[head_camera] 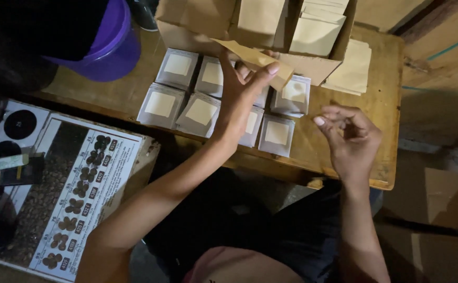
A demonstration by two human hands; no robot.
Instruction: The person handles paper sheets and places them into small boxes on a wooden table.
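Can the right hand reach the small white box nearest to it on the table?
Probably yes. The right hand hovers empty beside the small white box, with bare wooden table between them and nothing in the way.

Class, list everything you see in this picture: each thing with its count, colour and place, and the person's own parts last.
Small square grey-white boxes with cream tops: about eight, in two rows on the table.
Wooden table: one, brown, centre.
Open cardboard carton: one, tan, table's far edge, holding cream packets.
Flat cream packets: a stack, right of the carton.
Purple plastic bucket: one, upper left.
Printed chart: one, lower left.
Left hand: grip on a tan paper piece.
Right hand: empty, fingers curled, above the table edge.
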